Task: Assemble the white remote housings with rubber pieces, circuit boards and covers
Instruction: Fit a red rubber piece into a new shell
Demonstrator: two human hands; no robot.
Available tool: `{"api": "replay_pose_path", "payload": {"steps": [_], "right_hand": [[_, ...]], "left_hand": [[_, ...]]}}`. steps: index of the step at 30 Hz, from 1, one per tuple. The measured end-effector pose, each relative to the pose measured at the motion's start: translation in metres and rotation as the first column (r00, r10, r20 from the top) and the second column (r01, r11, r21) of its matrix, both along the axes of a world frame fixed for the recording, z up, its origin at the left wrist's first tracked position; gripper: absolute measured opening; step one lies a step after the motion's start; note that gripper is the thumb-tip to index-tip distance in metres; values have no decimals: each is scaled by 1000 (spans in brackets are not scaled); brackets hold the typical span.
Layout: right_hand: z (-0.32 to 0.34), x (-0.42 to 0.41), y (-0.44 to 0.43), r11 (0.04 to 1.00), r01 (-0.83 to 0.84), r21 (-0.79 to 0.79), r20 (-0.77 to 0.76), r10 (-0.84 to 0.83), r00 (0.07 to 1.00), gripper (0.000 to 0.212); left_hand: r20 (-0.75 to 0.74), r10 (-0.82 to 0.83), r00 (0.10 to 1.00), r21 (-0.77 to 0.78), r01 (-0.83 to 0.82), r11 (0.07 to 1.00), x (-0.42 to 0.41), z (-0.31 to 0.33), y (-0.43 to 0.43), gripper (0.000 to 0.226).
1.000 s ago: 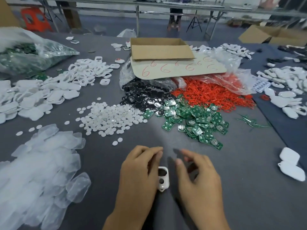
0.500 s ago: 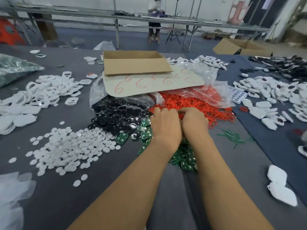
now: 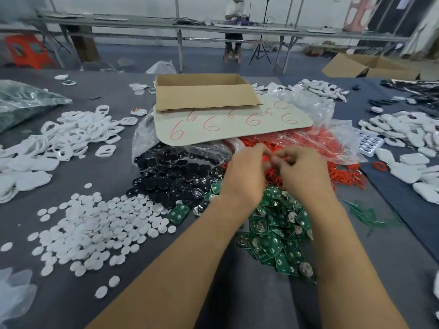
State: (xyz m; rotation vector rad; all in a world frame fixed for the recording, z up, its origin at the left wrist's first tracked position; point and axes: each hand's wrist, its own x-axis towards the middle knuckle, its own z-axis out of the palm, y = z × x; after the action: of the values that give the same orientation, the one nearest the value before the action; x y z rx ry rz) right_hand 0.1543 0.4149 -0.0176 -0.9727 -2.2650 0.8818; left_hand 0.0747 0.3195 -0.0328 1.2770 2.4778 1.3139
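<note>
- Head view: a person's two bare arms reach out across the grey bench (image 3: 392,269). The left hand (image 3: 245,173) and right hand (image 3: 303,173) are side by side, their fingertips meeting over the near-left edge of a heap of red rubber pieces (image 3: 344,173).
- The fingers of both hands curl inward and are blurred. Whether either grip holds a piece cannot be told.
- The green circuit boards (image 3: 278,236) lie heaped below the wrists, partly hidden by the forearms and spreading toward the near right.
- A pile of black discs (image 3: 171,172) sits just left of the hands, beside a crumpled clear bag (image 3: 145,138).
- The small white discs (image 3: 99,224) are scattered on the near left, touching the black pile at its near edge.
- The open white frames (image 3: 78,134) are heaped at the far left. The closed white shells (image 3: 408,136) cover a darker mat on the right, well apart from the hands.
- An open cardboard box (image 3: 204,93) rests on a card sheet (image 3: 232,125) marked with red sixes. Both lie on the bags just beyond the hands.
- Cloudy clear covers (image 3: 14,293) show at the near-left corner.
</note>
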Motion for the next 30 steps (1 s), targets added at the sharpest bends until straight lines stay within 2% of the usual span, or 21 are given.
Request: {"api": "replay_pose_path", "payload": {"steps": [3,7,10,14,18,20,23,25,30], "right_hand": [[25,9,-11,989,-120,-90,-112,110,988,7],[53,17,-47,890,-338,-306,-374,214,902,3],[53,25,-85,816,-447,-367,-430,277,859,2],[25,52,-133,771,-509,-382,-490,297,819,10],[-12,83,-171,735,-489,-470,-458,270,847,15],[-28,95,-187,722,-456,-520,-445,227,866,15],[-43,106,-200,759,-430,-490,-413,232,881,12],[-48,108,-204,785,-431,-445,-385,267,883,9],[-53,109,-212,850,-381,-365,-322,269,908,17]], "left_hand": [[207,-89,974,269,31,963,-2,19,-26,15],[367,-125,922,408,-39,912,1,39,-77,14],[380,-115,918,439,-69,896,15,40,-120,13],[490,-171,855,422,-61,905,39,17,-173,12],[601,-249,760,369,12,929,65,-15,-210,6],[599,-236,765,346,19,938,74,-28,-220,7],[442,-152,884,267,32,963,79,-40,-229,15],[348,-107,931,238,23,971,80,-44,-231,16],[272,-115,955,223,54,973,79,-47,-235,18]]}}
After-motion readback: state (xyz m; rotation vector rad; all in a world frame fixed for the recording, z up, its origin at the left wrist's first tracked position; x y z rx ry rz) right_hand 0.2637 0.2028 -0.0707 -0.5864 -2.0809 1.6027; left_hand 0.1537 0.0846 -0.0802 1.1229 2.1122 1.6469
